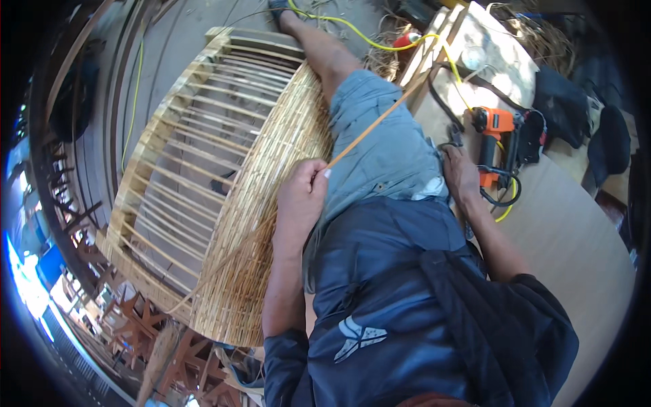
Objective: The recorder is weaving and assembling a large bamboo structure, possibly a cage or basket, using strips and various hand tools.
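My left hand [302, 197] pinches a long thin rattan strand [369, 127] that runs up and to the right across my thigh. It rests against the woven cane panel [271, 203] of a curved wooden frame [169, 169] with several bare slats on its left side. My right hand [461, 178] lies on a wooden bench top [563, 230] at my right, beside my hip. Its fingers reach a small dark tool [453, 139] next to an orange power tool [494, 139]; whether they grip it is unclear.
A yellow hose [352, 28] snakes over the concrete floor to the bench. Black cable [441, 95] loops by the orange tool. Loose straw lies at the top. Wooden chair frames [135, 325] are stacked at lower left. Dark bags [563, 102] sit at the right.
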`<control>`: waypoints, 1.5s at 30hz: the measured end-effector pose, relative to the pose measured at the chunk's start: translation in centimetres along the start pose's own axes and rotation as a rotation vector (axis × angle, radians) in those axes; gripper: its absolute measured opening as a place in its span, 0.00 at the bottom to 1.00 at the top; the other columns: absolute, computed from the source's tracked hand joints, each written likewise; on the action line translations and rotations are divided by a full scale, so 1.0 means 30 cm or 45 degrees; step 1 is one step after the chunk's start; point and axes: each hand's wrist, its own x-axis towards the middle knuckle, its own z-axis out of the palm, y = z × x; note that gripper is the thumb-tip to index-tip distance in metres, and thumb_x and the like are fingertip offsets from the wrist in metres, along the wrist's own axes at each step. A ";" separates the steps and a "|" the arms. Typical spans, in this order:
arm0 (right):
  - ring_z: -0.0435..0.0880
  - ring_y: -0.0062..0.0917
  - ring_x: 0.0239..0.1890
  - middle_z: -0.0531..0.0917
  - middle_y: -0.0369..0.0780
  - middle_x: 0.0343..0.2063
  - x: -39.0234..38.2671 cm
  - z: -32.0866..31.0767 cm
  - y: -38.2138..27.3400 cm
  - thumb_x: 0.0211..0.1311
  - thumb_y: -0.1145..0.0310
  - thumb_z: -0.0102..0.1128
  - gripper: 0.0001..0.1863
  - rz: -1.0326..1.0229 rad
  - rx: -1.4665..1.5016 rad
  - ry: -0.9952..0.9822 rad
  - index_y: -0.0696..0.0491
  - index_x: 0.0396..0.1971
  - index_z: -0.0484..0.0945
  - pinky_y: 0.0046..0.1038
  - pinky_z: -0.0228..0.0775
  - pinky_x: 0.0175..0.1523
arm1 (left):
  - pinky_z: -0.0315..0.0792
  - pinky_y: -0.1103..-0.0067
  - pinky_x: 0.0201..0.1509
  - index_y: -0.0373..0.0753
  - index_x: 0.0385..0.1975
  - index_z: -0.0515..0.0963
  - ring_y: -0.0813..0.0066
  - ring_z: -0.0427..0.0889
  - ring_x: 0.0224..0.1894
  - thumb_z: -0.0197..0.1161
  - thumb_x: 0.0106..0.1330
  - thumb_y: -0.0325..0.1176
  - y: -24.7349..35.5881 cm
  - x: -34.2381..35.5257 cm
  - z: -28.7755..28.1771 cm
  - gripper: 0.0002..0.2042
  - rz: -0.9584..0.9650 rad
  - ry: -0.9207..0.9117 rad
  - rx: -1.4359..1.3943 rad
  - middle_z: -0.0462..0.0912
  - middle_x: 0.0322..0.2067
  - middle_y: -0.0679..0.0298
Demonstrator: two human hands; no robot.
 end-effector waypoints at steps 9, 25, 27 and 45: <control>0.79 0.30 0.29 0.79 0.43 0.27 0.109 -0.145 -0.277 0.61 0.68 0.48 0.15 -0.073 0.528 -0.210 0.59 0.46 0.70 0.28 0.70 0.35 | 0.71 0.69 0.26 0.40 0.25 0.70 0.63 0.78 0.24 0.54 0.58 0.34 0.037 -0.027 -0.033 0.05 0.476 0.274 0.581 0.75 0.20 0.61; 0.64 0.16 0.08 0.68 0.33 0.08 0.838 -0.154 -0.287 0.58 0.57 0.57 0.18 0.139 1.384 -0.078 0.51 0.14 0.69 0.19 0.55 0.14 | 0.69 0.72 0.34 0.34 0.32 0.77 0.66 0.76 0.27 0.54 0.63 0.45 -0.103 -0.322 -0.693 0.17 -0.357 0.105 0.577 0.78 0.25 0.53; 0.62 0.15 0.08 0.68 0.32 0.09 0.972 -0.221 -0.180 0.55 0.59 0.61 0.16 0.203 1.405 0.006 0.50 0.14 0.69 0.18 0.51 0.12 | 0.68 0.74 0.33 0.34 0.34 0.77 0.67 0.74 0.25 0.53 0.64 0.44 -0.143 -0.402 -0.764 0.17 -0.446 0.365 0.606 0.77 0.24 0.53; 0.77 0.28 0.47 0.78 0.38 0.38 -0.055 -0.028 -1.023 0.65 0.66 0.47 0.14 -0.289 2.261 -2.576 0.56 0.47 0.70 0.29 0.69 0.51 | 0.70 0.82 0.33 0.33 0.45 0.68 0.77 0.74 0.27 0.52 0.64 0.31 0.090 0.102 -0.521 0.12 -0.016 0.721 -1.095 0.74 0.29 0.65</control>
